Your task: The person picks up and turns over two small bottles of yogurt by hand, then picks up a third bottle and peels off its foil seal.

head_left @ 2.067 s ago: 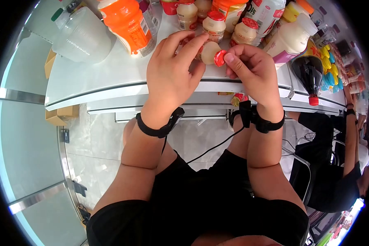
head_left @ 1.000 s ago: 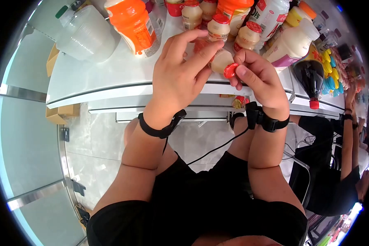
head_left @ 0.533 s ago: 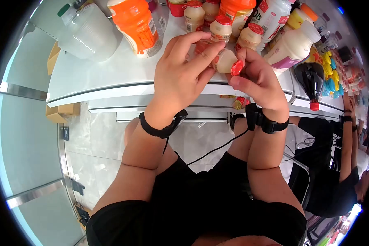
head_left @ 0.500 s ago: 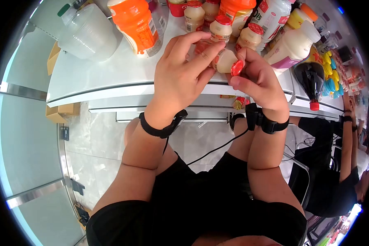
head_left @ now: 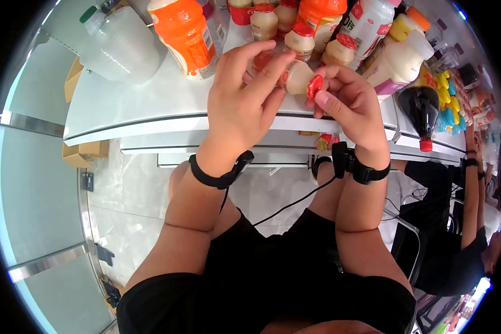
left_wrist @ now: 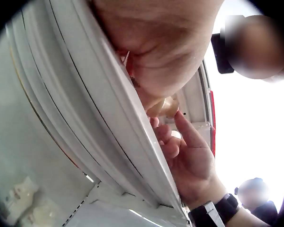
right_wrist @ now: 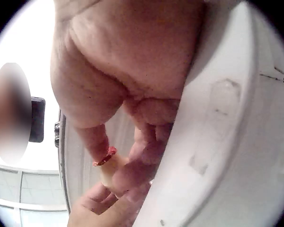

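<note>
One small pale bottle (head_left: 296, 77) is held tilted, nearly on its side, at the front part of the tabletop (head_left: 128, 103); whether it touches the surface cannot be told. At its top end is a red foil lid (head_left: 314, 86), and it is not clear if the edge of this lid is already loose. The left hand (head_left: 240, 94) grips the bottle's body with curved fingers, while the right hand (head_left: 350, 97) pinches the lid between thumb and finger.

For good work, the left hand should hold firmly but not squeeze, because the bottle is probably soft and could spill. Raising the top end would be safer. The right hand should pull the lid slowly, from its rim across the mouth.

Just behind stand similar small bottles (head_left: 300, 42), and farther to the left, an orange bottle (head_left: 186, 39).
</note>
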Tool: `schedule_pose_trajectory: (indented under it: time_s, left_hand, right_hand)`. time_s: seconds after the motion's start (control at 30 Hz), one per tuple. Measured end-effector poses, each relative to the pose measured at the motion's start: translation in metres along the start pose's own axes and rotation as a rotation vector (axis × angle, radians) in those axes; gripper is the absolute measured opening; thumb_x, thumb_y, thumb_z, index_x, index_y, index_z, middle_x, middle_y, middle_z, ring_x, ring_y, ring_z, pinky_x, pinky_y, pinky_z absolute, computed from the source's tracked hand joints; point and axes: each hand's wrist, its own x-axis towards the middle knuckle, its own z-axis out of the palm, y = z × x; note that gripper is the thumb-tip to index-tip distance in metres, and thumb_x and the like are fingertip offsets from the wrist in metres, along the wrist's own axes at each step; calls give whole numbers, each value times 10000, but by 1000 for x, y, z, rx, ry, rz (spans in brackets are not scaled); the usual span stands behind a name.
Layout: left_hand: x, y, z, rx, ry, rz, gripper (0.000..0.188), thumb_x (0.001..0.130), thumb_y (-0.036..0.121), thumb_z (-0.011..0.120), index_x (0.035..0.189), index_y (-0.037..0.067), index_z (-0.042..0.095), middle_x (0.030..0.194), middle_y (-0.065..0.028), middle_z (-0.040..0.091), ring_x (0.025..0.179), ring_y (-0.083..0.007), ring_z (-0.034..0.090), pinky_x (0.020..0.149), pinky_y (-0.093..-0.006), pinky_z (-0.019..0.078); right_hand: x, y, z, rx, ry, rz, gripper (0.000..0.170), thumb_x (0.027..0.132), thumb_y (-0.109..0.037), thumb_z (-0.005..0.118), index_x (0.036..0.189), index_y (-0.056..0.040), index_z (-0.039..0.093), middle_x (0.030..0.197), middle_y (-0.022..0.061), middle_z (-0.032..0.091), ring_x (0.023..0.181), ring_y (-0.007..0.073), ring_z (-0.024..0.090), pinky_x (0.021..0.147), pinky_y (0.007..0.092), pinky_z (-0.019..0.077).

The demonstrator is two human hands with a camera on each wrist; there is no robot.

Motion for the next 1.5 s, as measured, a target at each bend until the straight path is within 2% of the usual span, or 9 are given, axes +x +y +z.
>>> schedule_pose_trajectory:
  time_s: [0.17, 0.4, 0.6, 0.7, 0.9, 1.07, 1.3, 1.4, 1.5]
  left_hand:
    - [-1, -5, 3, 40, 22, 22, 588, 816, -7, 785, 1365, 205, 784, 1383, -50, 657, 1183, -331, 631, 919, -413, 569]
    - [1, -5, 2, 68, 18, 46, 582, 821, -14, 784, 1360, 206, 783, 1374, -43, 664, 1171, -331, 631, 938, -417, 563]
    - [1, -4, 1, 55, -11, 20, 592, 815, -12, 789, 1357, 227, 782, 1366, -21, 672, 1154, -307, 634, 863, -388, 581]
    - [2, -4, 3, 31, 21, 61, 600, 770, -88, 763, 1322, 143, 806, 1366, -27, 692, 992, -196, 685, 779, -326, 530]
    - [3, 0, 2, 30, -10, 69, 602, 760, -80, 775, 1319, 145, 801, 1363, -26, 698, 1021, -208, 683, 774, -334, 524]
    - [5, -2, 7, 73, 56, 130, 612, 744, -81, 772, 1308, 154, 805, 1353, -21, 709, 1032, -235, 680, 769, -340, 521]
    - [4, -5, 14, 105, 132, 215, 593, 749, -98, 750, 1277, 165, 811, 1339, -12, 716, 1096, -242, 678, 771, -332, 524]
    - [5, 0, 12, 118, 119, 203, 488, 789, -10, 800, 1238, 178, 832, 1295, -30, 712, 1110, -303, 680, 858, -388, 612]
    - [6, 0, 15, 123, 142, 214, 483, 793, -7, 802, 1237, 181, 832, 1289, -28, 715, 1112, -308, 678, 871, -394, 610]
  right_hand:
    - [-1, -4, 6, -38, 63, 29, 202, 1086, -35, 702, 1258, 66, 729, 1008, 88, 798, 856, 102, 712, 744, 248, 574]
    - [0, 2, 2, -86, 59, 56, 137, 1081, -40, 716, 1177, 55, 741, 1004, 88, 802, 838, 94, 708, 728, 243, 567]
    - [0, 2, -1, -33, 32, 27, 94, 1077, -45, 729, 1133, 29, 722, 1003, 54, 782, 843, 82, 689, 715, 236, 543]
    - [-1, 3, 0, -11, 27, 6, 92, 1073, -56, 736, 1127, 15, 713, 994, 19, 750, 836, 64, 655, 703, 228, 517]
    - [-2, 1, -1, -29, 21, 1, 68, 1051, -56, 729, 1094, -20, 691, 944, -42, 662, 782, 33, 551, 669, 206, 436]
    - [-2, 1, -4, -29, -19, 25, 76, 1045, -47, 712, 1088, -40, 650, 936, -61, 627, 789, 17, 514, 674, 199, 401]
    - [-4, -4, -4, -2, -70, 21, 157, 1010, -8, 727, 1099, -52, 605, 948, -61, 616, 822, 16, 507, 713, 208, 403]
    - [-3, 0, -8, -28, -96, -2, 179, 1003, 7, 723, 1106, -54, 590, 953, -59, 610, 845, 25, 510, 736, 215, 409]
    - [-2, -1, -10, -20, -122, 1, 198, 1006, 15, 710, 1122, -58, 567, 956, -59, 597, 866, 31, 513, 756, 216, 411]
